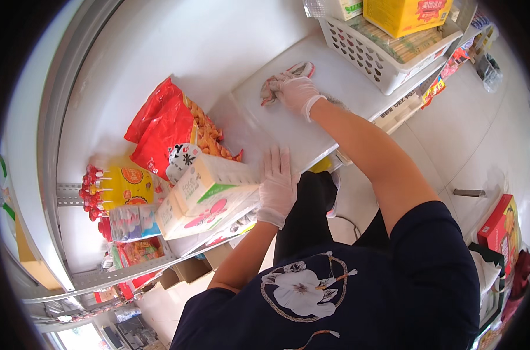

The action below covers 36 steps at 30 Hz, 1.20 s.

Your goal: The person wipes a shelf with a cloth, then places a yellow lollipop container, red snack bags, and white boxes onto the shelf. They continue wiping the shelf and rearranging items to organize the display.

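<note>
Both of my hands wear thin, see-through disposable gloves. My right hand [296,92] grips a crumpled grey cloth with a red edge [301,69] and presses it on the white metal shelf [269,118]. Lower down, my left hand [277,188] lies flat near the shelf's front edge, its fingers extended and partly together. Beside its wrist and palm stands a pale tissue-style carton [217,192] with green and pink print; whether the hand touches it I cannot tell. A red snack bag [164,127] with a clear window leans behind the carton.
A white plastic basket [357,52] with heart-shaped holes stands at the far end of the shelf, holding a yellow box [405,17]. On the left are a yellow lollipop display [127,188] and a metal upright [55,131]. A red box [497,223] is at the right.
</note>
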Each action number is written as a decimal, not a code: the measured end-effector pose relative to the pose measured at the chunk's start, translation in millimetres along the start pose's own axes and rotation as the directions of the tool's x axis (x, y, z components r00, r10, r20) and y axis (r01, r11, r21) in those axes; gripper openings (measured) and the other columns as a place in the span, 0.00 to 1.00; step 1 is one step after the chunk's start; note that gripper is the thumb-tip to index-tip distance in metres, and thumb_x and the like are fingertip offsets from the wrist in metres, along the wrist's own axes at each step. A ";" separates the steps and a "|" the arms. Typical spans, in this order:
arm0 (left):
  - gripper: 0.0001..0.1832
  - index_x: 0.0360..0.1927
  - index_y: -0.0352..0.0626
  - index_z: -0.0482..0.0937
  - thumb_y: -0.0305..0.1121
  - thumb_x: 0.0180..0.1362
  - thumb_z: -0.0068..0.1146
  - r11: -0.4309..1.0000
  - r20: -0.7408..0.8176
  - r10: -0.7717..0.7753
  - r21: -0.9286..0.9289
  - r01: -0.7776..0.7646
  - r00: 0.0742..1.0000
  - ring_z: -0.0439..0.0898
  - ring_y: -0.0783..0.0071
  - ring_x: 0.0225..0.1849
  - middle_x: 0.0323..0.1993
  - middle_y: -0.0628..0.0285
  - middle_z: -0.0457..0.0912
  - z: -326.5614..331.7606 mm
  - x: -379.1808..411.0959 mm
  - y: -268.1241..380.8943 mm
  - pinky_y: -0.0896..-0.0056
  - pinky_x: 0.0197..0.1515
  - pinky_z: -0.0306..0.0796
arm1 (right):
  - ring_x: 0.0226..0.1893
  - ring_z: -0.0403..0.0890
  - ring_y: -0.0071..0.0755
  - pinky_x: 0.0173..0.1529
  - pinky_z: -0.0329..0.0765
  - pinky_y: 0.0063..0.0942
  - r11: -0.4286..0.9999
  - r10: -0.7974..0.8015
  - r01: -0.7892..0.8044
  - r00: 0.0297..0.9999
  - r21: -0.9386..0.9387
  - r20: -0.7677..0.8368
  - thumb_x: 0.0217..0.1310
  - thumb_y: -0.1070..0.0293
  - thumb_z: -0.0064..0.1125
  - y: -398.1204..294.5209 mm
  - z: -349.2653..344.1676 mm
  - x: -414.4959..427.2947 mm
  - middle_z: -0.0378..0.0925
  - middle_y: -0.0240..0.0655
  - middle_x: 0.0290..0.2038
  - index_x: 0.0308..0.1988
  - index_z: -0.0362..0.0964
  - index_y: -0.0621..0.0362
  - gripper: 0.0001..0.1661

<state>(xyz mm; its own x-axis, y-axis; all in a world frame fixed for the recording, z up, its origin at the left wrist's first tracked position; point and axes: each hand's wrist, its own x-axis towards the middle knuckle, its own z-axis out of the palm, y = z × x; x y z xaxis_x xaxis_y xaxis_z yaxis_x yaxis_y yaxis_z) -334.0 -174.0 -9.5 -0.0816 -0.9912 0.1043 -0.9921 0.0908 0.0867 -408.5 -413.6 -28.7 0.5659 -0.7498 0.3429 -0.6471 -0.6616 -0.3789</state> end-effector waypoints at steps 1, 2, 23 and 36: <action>0.36 0.67 0.36 0.51 0.37 0.58 0.50 1.000 0.005 0.003 -0.003 -0.003 1.000 0.52 0.41 0.67 0.65 0.42 0.55 1.0 0.1 -0.7 0.46 0.67 0.49 | 0.61 0.66 0.42 0.60 0.67 0.40 1.000 0.016 -0.016 1.000 -0.011 -0.015 0.61 0.61 0.44 8.9 -0.6 9.5 0.68 0.35 0.59 0.51 0.72 0.46 0.19; 0.36 0.67 0.36 0.51 0.37 0.58 0.50 1.000 0.009 0.007 -0.006 -0.007 1.000 0.52 0.41 0.68 0.66 0.42 0.55 3.6 -0.2 -2.1 0.46 0.67 0.48 | 0.61 0.66 0.42 0.60 0.67 0.40 0.999 0.048 -0.047 0.999 -0.023 0.010 0.61 0.62 0.43 18.1 -1.6 18.7 0.69 0.35 0.58 0.51 0.72 0.45 0.19; 0.34 0.67 0.36 0.51 0.43 0.62 0.44 0.984 0.010 -0.027 0.177 0.025 1.000 0.54 0.43 0.67 0.66 0.44 0.56 14.2 -9.9 -9.9 0.47 0.67 0.50 | 0.38 0.77 0.50 0.45 0.72 0.38 0.872 0.040 0.050 0.984 0.486 -0.174 0.58 0.55 0.48 -8.1 -126.8 -18.6 0.78 0.46 0.34 0.40 0.74 0.56 0.18; 0.34 0.67 0.38 0.55 0.45 0.61 0.45 0.993 -0.101 0.020 0.122 -0.007 0.995 0.54 0.47 0.68 0.67 0.47 0.57 23.8 -7.1 -11.9 0.48 0.68 0.47 | 0.60 0.66 0.38 0.66 0.54 0.45 0.996 -0.019 0.015 0.999 -0.093 -0.040 0.56 0.57 0.51 -14.0 -55.2 -133.1 0.71 0.33 0.56 0.49 0.74 0.48 0.20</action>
<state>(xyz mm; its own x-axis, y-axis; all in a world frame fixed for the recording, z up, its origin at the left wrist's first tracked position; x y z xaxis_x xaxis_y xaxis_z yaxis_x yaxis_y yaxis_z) -323.8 -170.4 -34.8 -0.0910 -0.9745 0.2052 -0.9957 0.0856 -0.0353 -502.9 -304.1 -21.6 0.5568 -0.7363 0.3845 -0.6833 -0.6692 -0.2919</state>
